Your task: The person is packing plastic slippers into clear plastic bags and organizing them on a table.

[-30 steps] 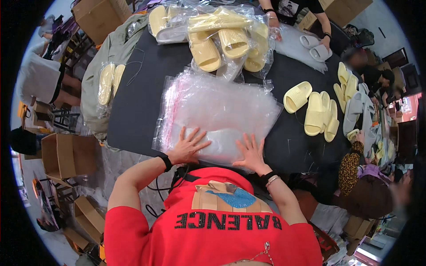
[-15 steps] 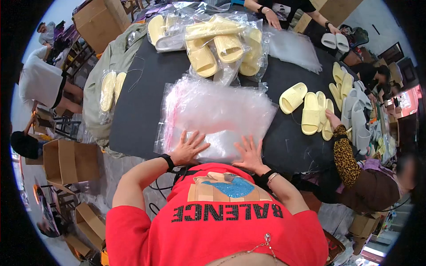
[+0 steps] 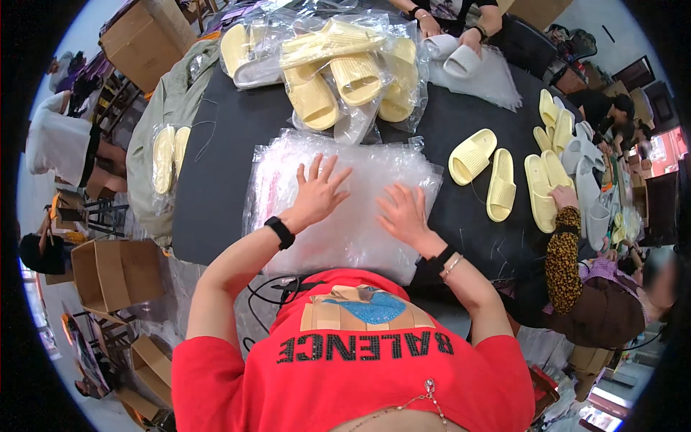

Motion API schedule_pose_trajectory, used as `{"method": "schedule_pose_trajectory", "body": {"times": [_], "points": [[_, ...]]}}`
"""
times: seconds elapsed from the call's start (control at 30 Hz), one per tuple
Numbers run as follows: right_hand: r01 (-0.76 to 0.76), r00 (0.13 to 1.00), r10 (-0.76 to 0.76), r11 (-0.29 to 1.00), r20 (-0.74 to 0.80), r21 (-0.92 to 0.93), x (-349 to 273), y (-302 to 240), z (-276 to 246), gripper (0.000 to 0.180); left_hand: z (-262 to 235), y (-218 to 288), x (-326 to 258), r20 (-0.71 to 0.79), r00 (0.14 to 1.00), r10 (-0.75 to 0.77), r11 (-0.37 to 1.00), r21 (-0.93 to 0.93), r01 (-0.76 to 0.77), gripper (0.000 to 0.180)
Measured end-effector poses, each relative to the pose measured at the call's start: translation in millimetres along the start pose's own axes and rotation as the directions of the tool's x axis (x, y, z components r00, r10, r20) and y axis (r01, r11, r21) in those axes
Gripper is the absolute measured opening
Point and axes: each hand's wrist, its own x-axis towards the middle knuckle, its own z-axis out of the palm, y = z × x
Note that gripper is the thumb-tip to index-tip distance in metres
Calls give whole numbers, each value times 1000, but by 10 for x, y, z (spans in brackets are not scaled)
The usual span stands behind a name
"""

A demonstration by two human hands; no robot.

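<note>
A stack of clear plastic bags (image 3: 353, 237) lies on the black table (image 3: 216, 173) right in front of me. My left hand (image 3: 317, 193) rests flat on the stack's left half, fingers spread. My right hand (image 3: 404, 214) lies flat on its right half, fingers apart too. Neither hand grips anything. Beyond the stack sits a heap of pale yellow slippers packed in clear bags (image 3: 345, 72). Two loose yellow slippers (image 3: 484, 167) lie to the right of the stack.
A person in a leopard-print sleeve (image 3: 561, 252) handles yellow and grey slippers at the right. Another person's hands (image 3: 450, 32) hold white slippers at the far side. Cardboard boxes (image 3: 115, 270) stand on the floor to the left. A grey-green cloth with bagged slippers (image 3: 169, 155) hangs over the left table edge.
Both my hands have slid forward from the near edge of the bag stack toward its middle. The person at the right has reached onto the slippers.
</note>
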Motion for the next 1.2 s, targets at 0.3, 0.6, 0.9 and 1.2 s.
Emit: {"method": "schedule_pose_trajectory", "body": {"times": [0.3,0.6,0.9,1.2], "points": [[-97,991,104,992,85,-84,162,552,360,61,513,-586,187,64,973,-221,975,52,218,53],[-177,961,172,984,216,7,147,605,664,63,616,-666,167,157,959,-235,971,2,238,52],[-185,966,177,982,189,23,146,605,713,64,478,-916,448,206,962,-177,957,-191,217,41],[-177,983,160,957,89,231,131,664,691,66,-517,-1516,1967,-551,829,-96,993,-111,41,72]]}}
